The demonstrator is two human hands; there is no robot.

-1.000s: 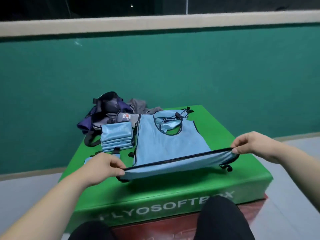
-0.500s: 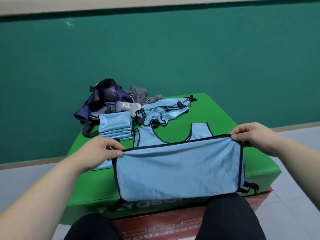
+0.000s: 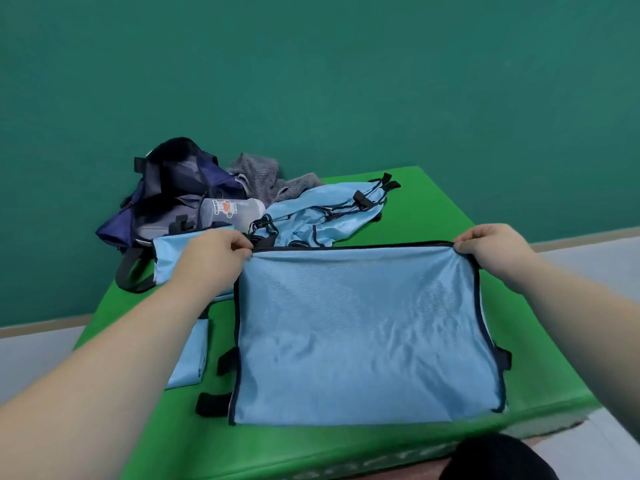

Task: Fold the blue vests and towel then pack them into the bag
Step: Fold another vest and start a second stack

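A light blue vest point(image 3: 363, 334) with dark trim lies folded in half on the green box point(image 3: 540, 372). My left hand point(image 3: 211, 258) pinches its far left corner and my right hand point(image 3: 495, 251) pinches its far right corner. Behind it lies a crumpled heap of blue vests point(image 3: 322, 216). A stack of folded blue vests point(image 3: 166, 258) sits partly hidden behind my left forearm. One more folded blue piece point(image 3: 188, 355) lies at the left. The dark blue bag point(image 3: 173, 192) stands open at the back left. A grey striped towel point(image 3: 263, 178) lies beside it.
A plastic bottle point(image 3: 232, 211) with a printed label lies against the bag. A dark green wall rises behind the box. Grey floor shows on both sides. My dark-clad knee point(image 3: 495, 459) is at the bottom right.
Both hands have carried the vest's lower hem up and away from me, laying it over the upper half. The vest now lies flat, folded in half. The camera has tilted down.
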